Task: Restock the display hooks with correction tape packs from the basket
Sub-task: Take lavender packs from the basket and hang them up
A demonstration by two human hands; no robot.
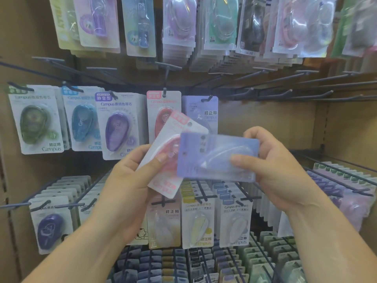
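My left hand (130,180) is clamped on a pink pack (173,135) of correction tape, thumb pressed on its clear front and the other fingers curled behind the card. The pack is tilted, with its hang hole pointing up and to the right. My right hand (279,166) grips a lilac pack (208,154) turned on its side, thumb on the front and fingers wrapped round the right edge. The lilac pack lies across the front of the pink one and covers part of it, so the 2 overlap between my hands.

I hold both in front of the middle row of display hooks. Just behind them a hanging pink pack (163,107) and a hanging lilac pack (204,107) sit side by side on their hooks. To the left of those hang a purple pack (118,127), a blue pack (81,119) and a green pack (34,121). To the right, several bare hooks (285,92) stick out from the back panel. Fuller rows of packs hang above and below my hands.
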